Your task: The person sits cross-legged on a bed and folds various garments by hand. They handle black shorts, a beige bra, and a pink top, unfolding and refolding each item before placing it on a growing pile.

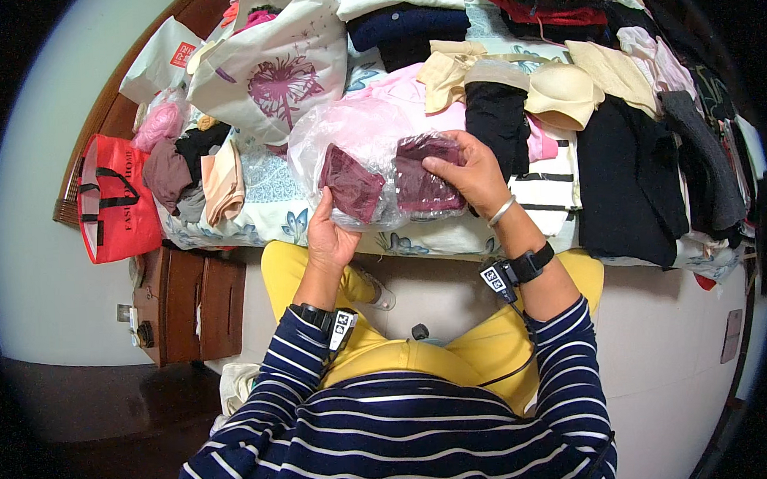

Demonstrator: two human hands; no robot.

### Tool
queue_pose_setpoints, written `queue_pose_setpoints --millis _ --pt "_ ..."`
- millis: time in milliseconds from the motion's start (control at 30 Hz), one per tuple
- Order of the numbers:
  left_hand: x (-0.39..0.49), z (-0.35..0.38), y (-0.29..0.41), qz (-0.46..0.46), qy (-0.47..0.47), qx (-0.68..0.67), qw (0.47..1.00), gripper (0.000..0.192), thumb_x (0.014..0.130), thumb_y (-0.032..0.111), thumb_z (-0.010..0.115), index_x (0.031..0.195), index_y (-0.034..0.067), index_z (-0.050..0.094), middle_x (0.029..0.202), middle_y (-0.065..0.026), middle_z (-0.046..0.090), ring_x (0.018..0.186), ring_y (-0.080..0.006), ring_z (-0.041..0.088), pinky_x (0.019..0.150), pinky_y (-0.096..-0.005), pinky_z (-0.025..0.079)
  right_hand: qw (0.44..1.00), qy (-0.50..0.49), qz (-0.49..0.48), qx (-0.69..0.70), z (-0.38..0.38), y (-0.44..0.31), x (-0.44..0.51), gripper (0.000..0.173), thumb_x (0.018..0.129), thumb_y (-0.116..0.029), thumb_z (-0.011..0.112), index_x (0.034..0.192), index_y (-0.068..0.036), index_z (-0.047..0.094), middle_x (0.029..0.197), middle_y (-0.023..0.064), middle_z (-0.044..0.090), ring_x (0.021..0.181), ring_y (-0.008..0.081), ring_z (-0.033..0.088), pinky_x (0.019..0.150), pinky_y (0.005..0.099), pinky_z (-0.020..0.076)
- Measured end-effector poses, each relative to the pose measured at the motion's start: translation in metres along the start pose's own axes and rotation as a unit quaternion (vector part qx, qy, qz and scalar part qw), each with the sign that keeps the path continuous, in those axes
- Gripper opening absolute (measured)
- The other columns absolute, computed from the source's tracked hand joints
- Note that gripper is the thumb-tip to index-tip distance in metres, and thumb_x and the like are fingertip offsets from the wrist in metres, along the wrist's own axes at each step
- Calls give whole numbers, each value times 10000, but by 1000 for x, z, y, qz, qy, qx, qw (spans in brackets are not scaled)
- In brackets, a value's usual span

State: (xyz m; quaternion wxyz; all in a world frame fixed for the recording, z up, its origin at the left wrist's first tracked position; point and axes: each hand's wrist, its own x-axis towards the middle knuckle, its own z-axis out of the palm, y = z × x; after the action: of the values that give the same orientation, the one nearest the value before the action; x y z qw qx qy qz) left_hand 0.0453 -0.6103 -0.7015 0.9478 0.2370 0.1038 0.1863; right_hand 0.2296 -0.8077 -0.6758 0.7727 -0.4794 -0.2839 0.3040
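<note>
A clear plastic bag (341,124) spreads in front of me above the bed's edge. Dark red folded fabric shows at its left side, and my left hand (334,235) grips the plastic at the lower edge of this dark red piece (351,183). On the right, my right hand (473,170) pinches a flat maroon fabric packet (427,184) in shiny clear film, thumb on top and fingers behind. Whether packet and bag are joined I cannot tell. A pale pink garment (403,87) lies just beyond the bag.
On the floral bedspread (267,180), a black garment (632,180), a beige bra (562,94) and dark folded knitwear (408,29) lie around. A white flower-print bag (276,66) stands at the back left, a red shopping bag (119,198) nearer. A wooden nightstand (183,303) stands at lower left.
</note>
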Motion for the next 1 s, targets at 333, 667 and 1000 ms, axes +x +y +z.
queue_pose_setpoints --millis 333,667,1000 --pt "-10 20 -2 45 10 123 991 419 1054 252 546 1402 25 496 1376 -113 596 1264 -267 578 1107 -452 445 972 31 -68 -221 11 15 -3 242 893 -126 771 1057 3 647 899 46 721 769 71 630 702 254 530" --pt "-9 51 -30 171 47 385 906 452 1068 290 544 1398 -17 506 1338 -81 574 1210 -163 522 1068 -327 397 994 -41 -3 -100 20 28 -7 294 1001 -149 649 1245 -4 572 1100 28 631 962 78 559 835 266 497" --pt "-4 54 -16 187 -7 285 940 525 1124 340 278 1543 29 338 1492 -203 469 1376 -303 469 1122 -424 438 997 32 -32 59 12 11 -2 436 883 -45 760 1285 -13 596 1129 60 703 990 137 670 884 298 561"
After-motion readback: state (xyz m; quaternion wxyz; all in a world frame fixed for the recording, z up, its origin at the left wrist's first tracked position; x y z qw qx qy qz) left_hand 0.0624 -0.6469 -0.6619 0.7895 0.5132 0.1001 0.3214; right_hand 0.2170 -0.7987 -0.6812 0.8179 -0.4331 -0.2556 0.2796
